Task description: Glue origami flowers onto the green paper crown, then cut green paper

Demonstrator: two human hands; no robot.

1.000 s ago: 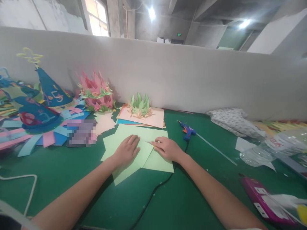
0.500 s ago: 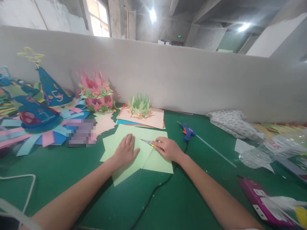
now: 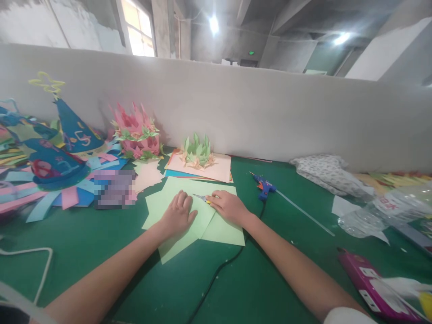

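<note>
My left hand [image 3: 177, 213] rests on several overlapping light green paper sheets [image 3: 222, 229]. Its fingers are bent, with the tips on the paper, and the thumb stands apart from them. In my right hand [image 3: 231, 207] is what looks like a pair of scissors [image 3: 201, 197], with a silver pointed end and a bit of yellow at the handle. The point faces left, over the sheets and close to the left hand's fingers. My right fingers cover most of the handle.
Behind the sheets, a green paper crown [image 3: 197, 150] stands on stacked coloured paper [image 3: 221, 164]. Pink crowns [image 3: 138, 135] and blue cone hats [image 3: 76, 128] are at left. A blue glue gun [image 3: 266, 189] with its black cord [image 3: 216, 274], a plastic bottle [image 3: 361, 220] and a magenta power strip [image 3: 367, 283] lie at right.
My left fingers have gone from lying flat to bent on the paper. My right hand has moved slightly left with the scissors.
</note>
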